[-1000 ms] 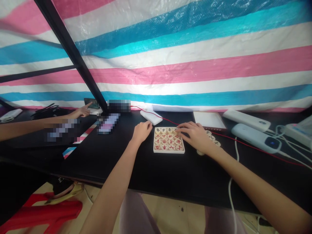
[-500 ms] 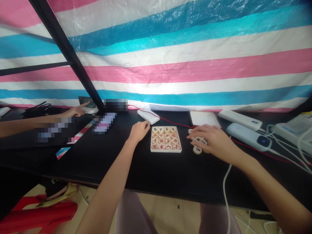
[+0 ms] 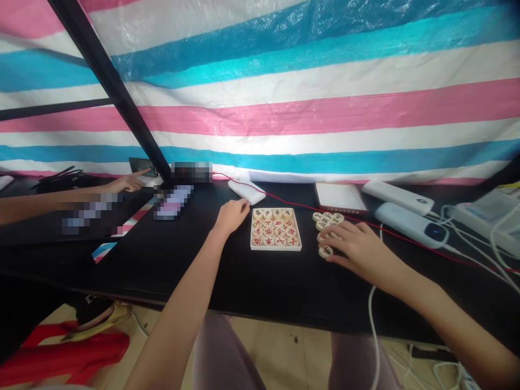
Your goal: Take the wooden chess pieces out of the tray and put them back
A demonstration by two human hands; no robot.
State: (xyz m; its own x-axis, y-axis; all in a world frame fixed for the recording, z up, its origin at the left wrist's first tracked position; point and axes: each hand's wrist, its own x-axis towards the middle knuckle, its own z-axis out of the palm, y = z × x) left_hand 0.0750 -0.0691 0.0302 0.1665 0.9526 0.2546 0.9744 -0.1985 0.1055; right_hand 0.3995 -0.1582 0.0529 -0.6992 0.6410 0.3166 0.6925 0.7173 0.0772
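A shallow pale wooden tray [image 3: 275, 248] lies on the black table [image 3: 227, 271], filled with round wooden game pieces [image 3: 274, 231] marked in red and black. My left hand [image 3: 231, 215] rests curled just left of the tray's far corner, holding nothing that I can see. My right hand [image 3: 357, 246] lies palm down to the right of the tray, its fingers bent over a small cluster of loose pieces [image 3: 326, 219]. Its fingertips touch the nearest loose piece [image 3: 325, 252].
A white power bank [image 3: 246, 190] lies behind the tray, with a red cable running right. A white box lid [image 3: 340, 197], two more power banks [image 3: 410, 226] and white cables sit at the right. Another person's arm [image 3: 60, 200] reaches to a phone [image 3: 140, 165] at the left. A striped tarp hangs behind.
My right hand has left the tray and moved right and nearer, onto the loose pieces. My left hand stayed beside the tray's corner.
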